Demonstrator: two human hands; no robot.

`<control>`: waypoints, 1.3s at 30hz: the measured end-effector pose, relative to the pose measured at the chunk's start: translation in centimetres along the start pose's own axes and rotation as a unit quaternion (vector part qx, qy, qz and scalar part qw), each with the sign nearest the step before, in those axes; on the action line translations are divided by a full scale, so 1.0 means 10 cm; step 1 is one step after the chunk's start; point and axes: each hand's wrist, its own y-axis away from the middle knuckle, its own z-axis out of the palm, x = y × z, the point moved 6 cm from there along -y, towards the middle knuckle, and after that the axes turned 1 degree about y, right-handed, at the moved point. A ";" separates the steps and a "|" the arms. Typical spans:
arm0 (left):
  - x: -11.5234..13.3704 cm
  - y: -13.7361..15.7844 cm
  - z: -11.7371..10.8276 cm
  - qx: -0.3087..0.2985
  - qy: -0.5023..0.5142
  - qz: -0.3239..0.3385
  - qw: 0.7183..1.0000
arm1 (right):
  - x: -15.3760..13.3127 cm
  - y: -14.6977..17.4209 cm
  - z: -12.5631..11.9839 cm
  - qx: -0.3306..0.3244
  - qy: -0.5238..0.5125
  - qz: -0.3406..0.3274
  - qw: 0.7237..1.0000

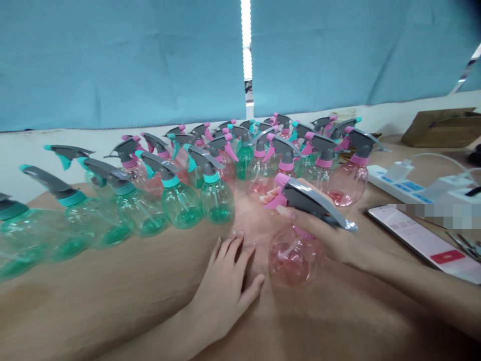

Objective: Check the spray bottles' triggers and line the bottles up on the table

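My right hand (319,225) is closed around the neck of a pink spray bottle (293,258), its grey and pink trigger head sticking out above the fingers. The bottle is see-through and round, with a thin tube inside. My left hand (229,281) rests flat on the table (150,301), fingers spread, to the left of that bottle and holding nothing. Just beyond my left hand stands a green spray bottle (218,200) with a turquoise collar. Another pink spray bottle (347,180) stands behind my right hand.
Several more green and pink spray bottles (182,203) stand in rows across the back and left. At the right lie a phone (409,230) with a lit screen and a white power strip (398,183) with plugs. A cardboard box (439,128) stands behind, before a blue curtain (131,60).
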 end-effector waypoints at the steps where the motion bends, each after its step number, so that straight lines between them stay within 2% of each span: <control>1: 0.00 0.00 0.00 0.000 -0.001 0.000 1.000 | 0.00 0.00 0.00 0.001 0.000 -0.001 1.000; 9: -0.02 0.01 0.01 0.002 0.001 0.001 1.000 | -0.03 0.00 0.00 -0.001 -0.003 0.004 1.000; 18: -0.01 0.01 0.01 0.013 0.001 0.005 1.000 | -0.04 -0.01 0.00 -0.007 -0.005 -0.024 1.000; 24: -0.02 0.01 0.01 0.009 0.002 0.002 1.000 | -0.05 -0.01 0.00 -0.010 0.001 -0.011 1.000; 29: -0.02 0.01 0.02 0.006 0.000 0.003 1.000 | -0.03 -0.04 0.02 -0.046 0.004 -0.018 0.999; 39: -0.01 0.02 0.00 0.007 0.005 0.002 1.000 | -0.03 -0.04 0.03 -0.063 -0.019 -0.021 0.998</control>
